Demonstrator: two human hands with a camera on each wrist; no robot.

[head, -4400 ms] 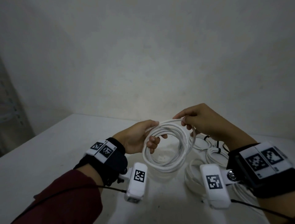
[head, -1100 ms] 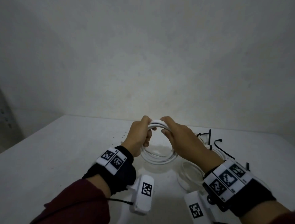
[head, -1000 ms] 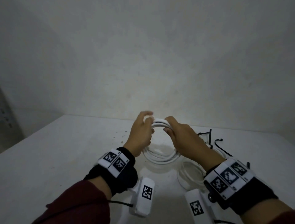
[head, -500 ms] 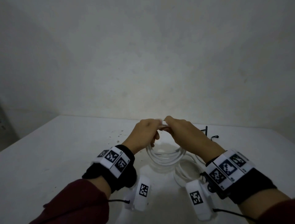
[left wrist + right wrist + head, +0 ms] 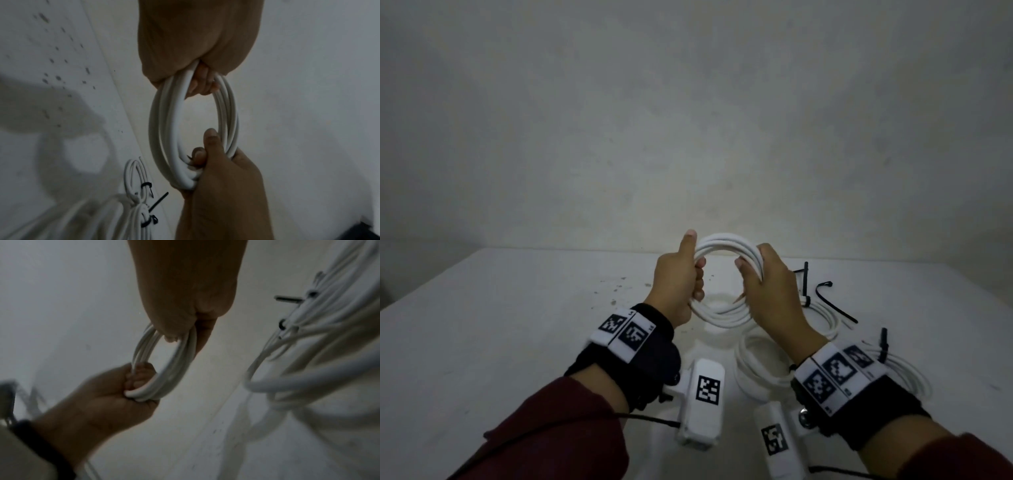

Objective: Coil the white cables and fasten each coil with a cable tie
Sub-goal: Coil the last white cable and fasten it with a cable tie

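Observation:
A white cable coil [image 5: 726, 240] of several loops is held up above the white table [image 5: 500, 325]. My left hand [image 5: 686, 274] grips its left side, thumb up along the loops. My right hand [image 5: 760, 281] grips the right side, fingers curled round the bundle. In the left wrist view the coil [image 5: 164, 121] hangs between my left hand [image 5: 201, 81] above and my right hand [image 5: 218, 162] below. The right wrist view shows the same coil [image 5: 179, 363] between my right hand [image 5: 185, 313] and my left hand [image 5: 115, 392]. No tie shows on this coil.
Other white coils lie on the table at the right: one [image 5: 760, 370] under my right wrist, one [image 5: 822, 315] behind it, another [image 5: 907, 373] further right. Black cable ties [image 5: 832, 301] stick out among them. Tied coils [image 5: 135, 178] show in the left wrist view too.
My hands were together at the top of the coil; they have slid apart to its left and right sides. The coil now stands higher and rounder between them.

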